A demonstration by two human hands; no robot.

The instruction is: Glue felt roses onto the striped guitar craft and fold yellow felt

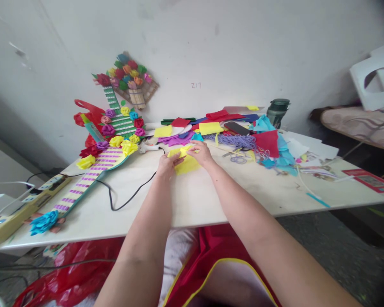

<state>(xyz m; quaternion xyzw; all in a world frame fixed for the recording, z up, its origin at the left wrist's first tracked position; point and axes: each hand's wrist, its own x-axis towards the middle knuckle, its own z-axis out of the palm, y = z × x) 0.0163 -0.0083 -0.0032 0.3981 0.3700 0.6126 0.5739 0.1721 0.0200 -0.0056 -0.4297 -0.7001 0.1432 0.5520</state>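
Note:
Over the middle of the table, both my hands grip yellow crepe paper (188, 165). My left hand (169, 165) pinches its left side, thumb on top. My right hand (201, 153) has its fingers closed on the upper right part. Between the fingertips the paper is bunched, while a flatter part hangs or lies below; I cannot tell whether it is one piece or two. Just left of the hands lies a white glue gun (149, 148) with a black cord. Beyond them are yellow paper pieces (210, 128) and purple paper (178, 140).
Left stands a guitar-shaped craft (94, 175) with paper flowers, near a power strip (40, 204). Right are purple yarn (233, 140), scissors (232, 152), red paper (266, 143), blue paper (284, 155) and a dark bottle (277, 111). A black cord (128, 202) crosses the white table (198, 213).

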